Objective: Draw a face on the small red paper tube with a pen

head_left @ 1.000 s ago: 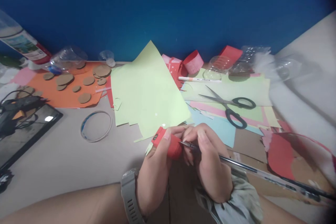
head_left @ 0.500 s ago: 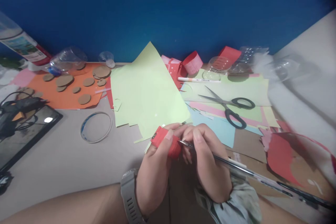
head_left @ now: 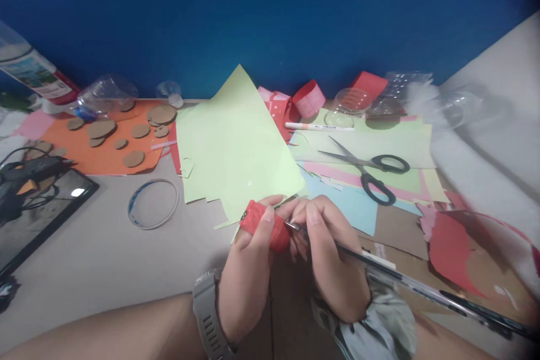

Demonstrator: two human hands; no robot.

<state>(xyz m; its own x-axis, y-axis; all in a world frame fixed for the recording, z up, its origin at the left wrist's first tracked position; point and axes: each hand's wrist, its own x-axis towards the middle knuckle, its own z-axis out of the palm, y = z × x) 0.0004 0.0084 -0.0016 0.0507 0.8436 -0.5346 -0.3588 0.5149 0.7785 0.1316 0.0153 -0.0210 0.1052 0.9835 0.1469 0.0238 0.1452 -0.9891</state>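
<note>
The small, blocky red piece, folded paper by the look of it, sits between the two hands above the near side of the table, with a dark mark at its 10 o'clock end. I'd call the step in hand close pen work: the metal tip of the long black-and-clear pen points at the piece's 2 o'clock edge and seems to touch it, though I can't be sure. To my mind, any stroke there calls for a steady hold on the piece and small finger movements.

The left hand is nearly closed, thumb pressed across the red piece, its fingers mostly hidden beneath. The right hand pinches the pen low, near the tip, and the barrel runs off toward 4 o'clock.

Out from the piece, a pale green paper sheet spreads toward 12, black-handled metal scissors lie open at 2, a grey-white tape ring rests flat between 9 and 10, and round brown cardboard discs dot an orange paper sheet at 10.
</note>
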